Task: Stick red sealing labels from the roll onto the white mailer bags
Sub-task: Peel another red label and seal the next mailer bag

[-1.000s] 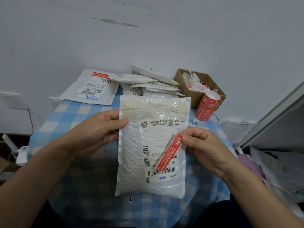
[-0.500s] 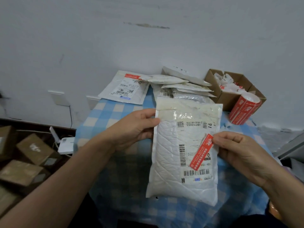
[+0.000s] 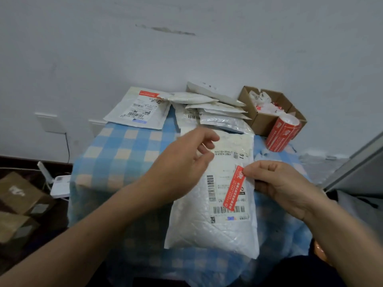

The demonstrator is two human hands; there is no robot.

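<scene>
One red label (image 3: 234, 187) | right hand (image 3: 281, 184) pinches | mailer bag (image 3: 207, 226): "01"

Tablecloth (image 3: 124, 150): check of pale blue, white and cream squares. Nearest mailer bag (image 3: 207, 228): white, quilted in a diamond pattern; black barcodes on its white shipping slip. Label (image 3: 234, 188): red strip, white print. Roll (image 3: 283, 134): red with white print, white top. Box (image 3: 263, 121): brown cardboard. Far mailer (image 3: 143, 112): white, one red strip along its top edge, small blue patch lower down. Wall (image 3: 186, 48): off-white, one dark streak. Cartons (image 3: 18, 193): brown.
</scene>
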